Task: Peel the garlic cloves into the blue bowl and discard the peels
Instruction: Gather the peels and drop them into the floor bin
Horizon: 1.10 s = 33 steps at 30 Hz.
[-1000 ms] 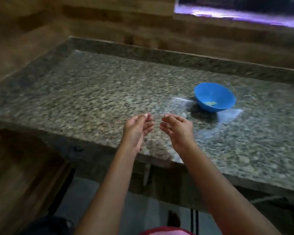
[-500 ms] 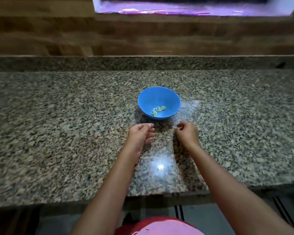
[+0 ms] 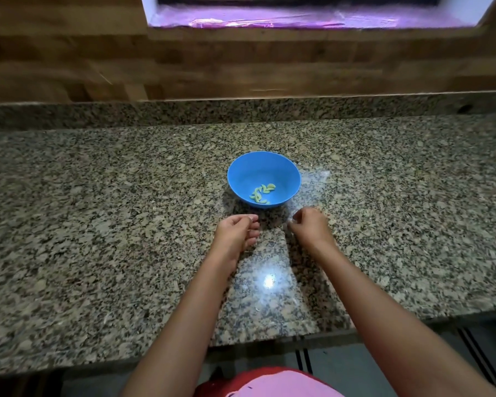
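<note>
**Head view.** Both hands are hovering just above the granite surface [image 3: 98, 224], directly in front of the blue bowl [image 3: 239, 177]. The bowl is sitting upright near the middle of the surface, with several peeled garlic cloves [image 3: 262, 192] lying at its bottom.

The left hand [image 3: 235, 233] is curling its fingers [image 3: 254, 233] inward, thumb meeting forefinger. Whether a clove or a peel is being pinched there cannot be told. The right hand [image 3: 311, 224] is blurred, and its fingers [image 3: 295, 220] are bunching together at the tips. They are near a faint clear film [image 3: 315, 179] lying beside the bowl. Whether that hand is holding anything likewise cannot be told.

**Judged step:** gathering loose peel for discarding, with the peeling appearing far along.

**Doing it well:**
- Pinching light scraps with the fingertips.
- Sweeping them toward 1 spot.
- Moving both hands low and slowly, so that nothing is drifting off the edge.
- Carrying peel away from the bowl and not across it, so that the cloves are not being mixed with skin.
</note>
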Available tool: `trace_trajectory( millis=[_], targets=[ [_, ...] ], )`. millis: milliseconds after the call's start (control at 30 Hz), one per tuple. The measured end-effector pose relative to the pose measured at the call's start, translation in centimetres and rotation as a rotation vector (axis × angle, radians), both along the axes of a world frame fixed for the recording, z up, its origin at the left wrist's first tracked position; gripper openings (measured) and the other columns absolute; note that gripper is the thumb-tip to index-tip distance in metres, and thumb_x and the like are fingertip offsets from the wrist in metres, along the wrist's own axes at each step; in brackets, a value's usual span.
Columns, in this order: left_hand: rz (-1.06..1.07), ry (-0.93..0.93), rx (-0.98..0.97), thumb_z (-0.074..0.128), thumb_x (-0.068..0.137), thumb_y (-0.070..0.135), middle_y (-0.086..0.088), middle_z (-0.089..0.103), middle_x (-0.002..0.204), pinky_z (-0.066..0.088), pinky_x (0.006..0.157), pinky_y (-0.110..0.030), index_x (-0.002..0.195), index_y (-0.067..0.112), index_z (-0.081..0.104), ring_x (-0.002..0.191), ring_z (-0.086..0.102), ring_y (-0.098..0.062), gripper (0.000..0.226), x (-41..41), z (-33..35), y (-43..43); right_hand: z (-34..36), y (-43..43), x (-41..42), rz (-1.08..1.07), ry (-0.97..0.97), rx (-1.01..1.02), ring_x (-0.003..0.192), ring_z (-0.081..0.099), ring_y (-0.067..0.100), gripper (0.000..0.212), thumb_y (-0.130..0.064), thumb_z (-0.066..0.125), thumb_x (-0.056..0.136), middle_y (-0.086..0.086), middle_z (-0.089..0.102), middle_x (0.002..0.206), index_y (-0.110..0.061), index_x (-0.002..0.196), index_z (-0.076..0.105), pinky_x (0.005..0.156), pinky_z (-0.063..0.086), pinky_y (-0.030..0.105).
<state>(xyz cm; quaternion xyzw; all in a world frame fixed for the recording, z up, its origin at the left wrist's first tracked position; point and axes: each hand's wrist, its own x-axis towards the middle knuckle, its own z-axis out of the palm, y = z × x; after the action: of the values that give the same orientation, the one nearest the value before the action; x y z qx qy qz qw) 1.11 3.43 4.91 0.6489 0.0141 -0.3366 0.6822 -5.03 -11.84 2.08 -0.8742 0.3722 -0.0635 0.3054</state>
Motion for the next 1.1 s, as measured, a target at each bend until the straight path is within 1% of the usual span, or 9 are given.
trace_trajectory(
  millis=[167,333,500,600,700,800,900,1000,1100],
  targets=[
    [-0.001,-0.006,0.005,0.051,0.095,0.012,-0.007,0.064,0.085,0.050,0.057,-0.018,0.088,0.010,0.063,0.065,0.058,-0.012,0.014,0.2,-0.1,0.3,-0.4,0.4,0.2,0.002,0.021,-0.025,0.087,0.054,0.023,0.011,-0.016,0.058,0.090,0.013,0.058,0.102,-0.005,0.089,0.058,0.072,0.038,0.027],
    [0.034,-0.042,0.008,0.051,0.095,0.011,-0.007,0.064,0.086,0.051,0.061,-0.020,0.089,0.010,0.064,0.069,0.058,-0.013,0.014,0.9,0.1,0.5,2.2,2.1,-0.5,0.001,-0.309,0.092,0.074,0.059,0.019,0.010,-0.016,0.060,0.087,0.007,0.061,0.084,-0.010,0.080,0.058,0.061,0.047,0.023],
    [0.090,-0.118,0.074,0.053,0.092,0.001,-0.007,0.062,0.079,0.048,0.062,-0.025,0.097,0.003,0.065,0.064,0.053,-0.014,0.013,1.4,-0.3,1.2,4.9,1.9,2.6,0.018,-0.421,0.046,0.091,0.059,0.018,0.022,-0.025,0.055,0.094,0.008,0.062,0.101,-0.007,0.103,0.064,0.078,0.047,0.025],
    [0.070,-0.315,0.254,0.056,0.089,0.001,-0.005,0.066,0.090,0.049,0.064,-0.026,0.107,0.003,0.064,0.067,0.054,-0.013,0.020,1.2,-1.0,1.9,5.4,2.5,2.8,0.000,-0.482,0.083,0.093,0.060,0.017,0.025,-0.024,0.052,0.096,0.008,0.064,0.101,-0.005,0.108,0.065,0.083,0.050,0.031],
    [-0.070,-0.618,0.538,0.056,0.091,0.006,-0.006,0.063,0.114,0.045,0.057,-0.006,0.120,0.007,0.060,0.075,0.057,-0.005,0.029,0.6,-2.0,2.1,4.5,4.3,0.7,0.028,-0.528,0.174,0.073,0.058,0.008,0.015,-0.020,0.053,0.095,-0.001,0.064,0.083,-0.011,0.096,0.065,0.068,0.050,0.025],
    [-0.207,-0.823,0.691,0.051,0.095,0.008,-0.008,0.054,0.127,0.043,0.085,-0.015,0.130,0.007,0.052,0.109,0.053,-0.015,0.036,-0.1,-2.9,1.3,2.9,5.9,-1.5,0.039,-0.524,0.272,0.062,0.055,0.005,0.011,-0.020,0.055,0.093,-0.005,0.062,0.072,-0.015,0.089,0.064,0.059,0.047,0.022],
    [-0.285,-0.918,0.801,0.044,0.097,0.005,-0.010,0.050,0.125,0.041,0.091,-0.026,0.124,0.004,0.053,0.114,0.046,-0.021,0.029,-0.3,-3.9,0.5,1.3,6.2,-2.6,0.035,-0.429,0.336,0.067,0.058,0.008,0.010,-0.019,0.057,0.092,-0.003,0.064,0.076,-0.014,0.092,0.065,0.061,0.049,0.025],
    [-0.299,-0.920,0.830,0.046,0.095,0.003,-0.012,0.050,0.119,0.046,0.087,-0.028,0.109,0.004,0.058,0.106,0.049,-0.021,0.018,-0.3,-4.6,0.4,0.0,6.0,-2.8,0.002,-0.367,0.428,0.067,0.057,0.009,0.010,-0.017,0.059,0.091,-0.001,0.065,0.078,-0.013,0.095,0.067,0.063,0.047,0.026],
    [-0.339,-0.968,0.830,0.043,0.096,0.003,-0.013,0.048,0.120,0.041,0.086,-0.026,0.111,0.003,0.056,0.107,0.047,-0.021,0.020,-0.3,-4.8,0.6,-0.5,5.8,-2.6,0.027,-0.306,0.454,0.070,0.058,0.009,0.012,-0.013,0.063,0.089,0.001,0.067,0.087,-0.013,0.099,0.067,0.066,0.050,0.027]
  ],
)
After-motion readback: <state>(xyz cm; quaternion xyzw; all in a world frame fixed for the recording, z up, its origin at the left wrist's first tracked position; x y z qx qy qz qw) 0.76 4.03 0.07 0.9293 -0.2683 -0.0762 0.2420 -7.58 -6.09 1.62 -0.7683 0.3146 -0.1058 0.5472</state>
